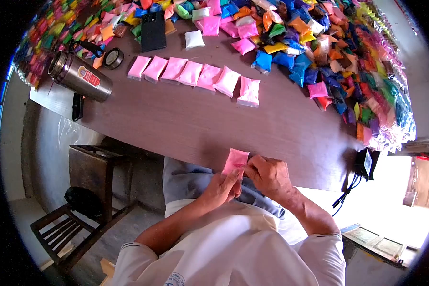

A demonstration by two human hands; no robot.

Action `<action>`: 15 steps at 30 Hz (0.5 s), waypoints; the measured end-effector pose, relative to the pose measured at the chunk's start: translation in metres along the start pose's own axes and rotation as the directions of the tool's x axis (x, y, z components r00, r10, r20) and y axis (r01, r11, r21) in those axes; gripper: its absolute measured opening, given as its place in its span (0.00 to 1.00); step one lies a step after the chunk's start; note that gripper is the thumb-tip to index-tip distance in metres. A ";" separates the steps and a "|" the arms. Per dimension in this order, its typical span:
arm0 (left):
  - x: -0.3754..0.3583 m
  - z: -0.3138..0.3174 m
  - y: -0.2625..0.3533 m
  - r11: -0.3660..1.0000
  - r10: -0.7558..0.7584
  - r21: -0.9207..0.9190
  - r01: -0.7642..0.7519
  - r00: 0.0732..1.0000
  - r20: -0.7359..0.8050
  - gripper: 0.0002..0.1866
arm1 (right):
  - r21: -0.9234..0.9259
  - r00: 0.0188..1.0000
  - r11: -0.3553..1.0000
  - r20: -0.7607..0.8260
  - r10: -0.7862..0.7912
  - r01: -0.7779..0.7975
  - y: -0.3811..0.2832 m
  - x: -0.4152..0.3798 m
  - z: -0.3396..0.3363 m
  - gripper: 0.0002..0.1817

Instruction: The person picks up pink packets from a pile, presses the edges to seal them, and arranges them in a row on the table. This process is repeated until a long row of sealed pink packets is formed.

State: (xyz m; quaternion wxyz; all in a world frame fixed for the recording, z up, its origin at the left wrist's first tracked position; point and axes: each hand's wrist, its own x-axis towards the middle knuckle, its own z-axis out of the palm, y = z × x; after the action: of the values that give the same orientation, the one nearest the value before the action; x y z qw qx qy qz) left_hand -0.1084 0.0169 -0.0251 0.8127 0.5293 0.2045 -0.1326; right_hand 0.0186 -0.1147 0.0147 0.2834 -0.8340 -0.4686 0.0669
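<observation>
Pinching a rectangular pink packet point(236, 158), left fingers point(231, 178), right fingers point(258, 164), smooth brown tabletop point(186, 124)

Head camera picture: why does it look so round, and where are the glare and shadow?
Head view: black corners and curved edges suggest a very wide lens; head view: glare whitens the area below the black box; head view: soft shadow darkens the table left of the held pink packet.

Small pink packet point(235, 158), roughly rectangular, face up, slightly aslant. Held between left hand point(222, 186) and right hand point(270, 175) at the near edge of the surface point(176, 128). Lower end partly hidden by fingers.
</observation>
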 end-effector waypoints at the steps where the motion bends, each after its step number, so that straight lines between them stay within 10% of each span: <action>1: 0.000 0.000 -0.001 1.000 -0.001 0.001 0.001 1.000 0.002 0.33 | -0.001 1.000 1.000 -0.001 0.002 -0.002 0.000 0.001 0.001 0.09; 15: 0.001 -0.004 -0.004 1.000 -0.003 -0.023 0.003 1.000 -0.009 0.34 | 0.038 0.910 0.925 -0.166 0.379 -0.378 0.022 0.022 -0.023 0.10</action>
State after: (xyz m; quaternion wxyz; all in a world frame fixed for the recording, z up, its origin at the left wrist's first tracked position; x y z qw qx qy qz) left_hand -0.1100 0.0185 -0.0304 0.8176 0.5201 0.2105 -0.1292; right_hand 0.0561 -0.1146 0.0249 0.3059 -0.9109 -0.2722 0.0500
